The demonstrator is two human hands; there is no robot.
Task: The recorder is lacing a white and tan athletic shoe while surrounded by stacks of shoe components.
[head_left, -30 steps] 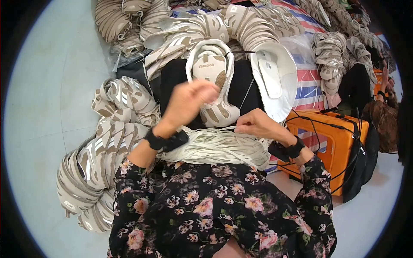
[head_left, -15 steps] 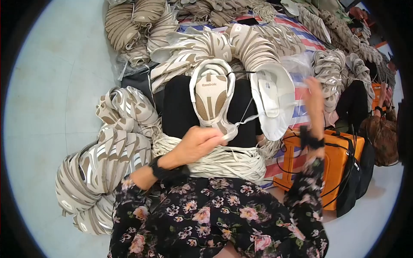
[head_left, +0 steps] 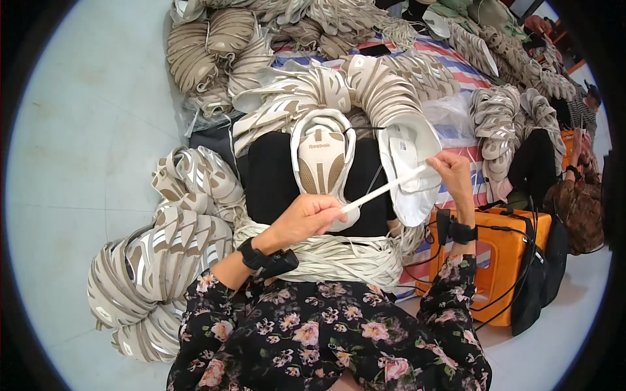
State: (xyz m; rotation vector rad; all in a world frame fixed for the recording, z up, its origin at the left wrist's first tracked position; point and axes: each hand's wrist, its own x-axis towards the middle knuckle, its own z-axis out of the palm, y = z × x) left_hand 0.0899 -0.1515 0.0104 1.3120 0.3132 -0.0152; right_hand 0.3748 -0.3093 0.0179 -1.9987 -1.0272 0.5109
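A flat white shoelace [head_left: 383, 189] runs taut between my two hands, rising to the right. My left hand [head_left: 303, 220] is closed on its lower end, over the toe part of a beige-and-brown shoe upper [head_left: 320, 148]. My right hand [head_left: 452, 173] pinches the other end, beside the pale opening of a second shoe upper [head_left: 427, 195]. Both uppers lie on dark cloth over my lap, joined to a curved stack of nested uppers [head_left: 375, 81]. A thick bundle of off-white laces [head_left: 345, 259] lies across my lap below my hands.
More stacked uppers [head_left: 156, 260] rest on the pale floor to my left, with others [head_left: 208, 49] farther back. An orange plastic stool [head_left: 515, 260] with black cables stands at my right. Striped sheeting [head_left: 466, 62] spreads behind. Other people [head_left: 580, 215] sit at the far right.
My right hand has come down and inward from the right and now shows clearly pinching the lace. The lace has straightened between my hands. The whole view has shifted slightly.
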